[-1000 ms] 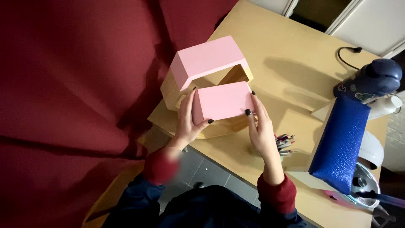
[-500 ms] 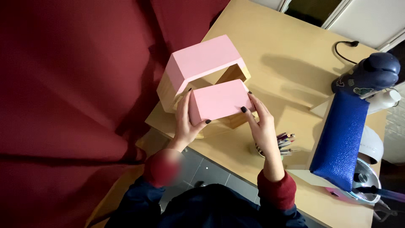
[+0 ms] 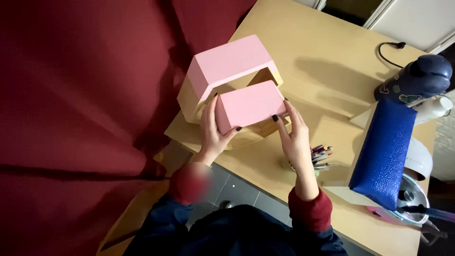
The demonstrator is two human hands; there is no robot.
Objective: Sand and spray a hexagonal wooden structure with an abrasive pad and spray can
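Observation:
A small pink-topped wooden box [image 3: 249,105] sits partly inside a larger pink and wood house-shaped shelf [image 3: 227,66] at the near edge of the wooden desk [image 3: 327,52]. My left hand [image 3: 213,130] grips the small box's left end, thumb on its front edge. My right hand [image 3: 294,137] holds its right end, fingers along the side. Both hands have dark nails and red cuffs.
A cup of pens and pencils [image 3: 320,156] stands just right of my right hand. A blue padded cushion [image 3: 386,151] lies at the right, a dark blue bottle [image 3: 417,78] behind it. A dark red curtain [image 3: 85,109] fills the left.
The small pink box and both hands have shifted slightly, the box sitting a little further into the larger shelf. My grip on it is unchanged.

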